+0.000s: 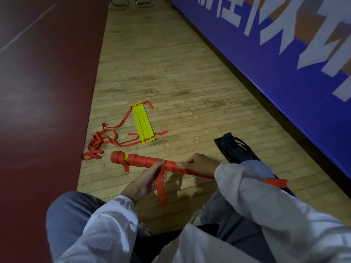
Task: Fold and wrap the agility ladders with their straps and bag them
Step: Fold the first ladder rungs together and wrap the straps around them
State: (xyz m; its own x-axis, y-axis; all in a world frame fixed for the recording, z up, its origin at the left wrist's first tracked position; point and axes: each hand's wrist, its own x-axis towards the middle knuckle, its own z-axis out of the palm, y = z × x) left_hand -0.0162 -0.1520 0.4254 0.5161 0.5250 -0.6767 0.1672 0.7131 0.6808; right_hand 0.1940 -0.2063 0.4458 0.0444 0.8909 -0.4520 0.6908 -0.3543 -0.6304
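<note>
A folded agility ladder bundle (144, 160), wound round with orange strap, lies across my lap just above the wooden floor. My right hand (201, 164) grips the bundle near its middle. My left hand (148, 179) holds the loose end of the orange strap (161, 188), which hangs down from the bundle. A second ladder (143, 122), its yellow rungs stacked flat, lies on the floor beyond. Its orange straps (98, 143) trail in a loose tangle to the left. A black bag (233, 147) lies on the floor to the right, partly hidden by my right sleeve.
A dark red floor zone (43, 92) borders the wooden strip on the left. A blue banner wall (266, 54) with white lettering runs along the right. Metal chair legs (117, 4) stand at the far end. My knees fill the bottom of the view.
</note>
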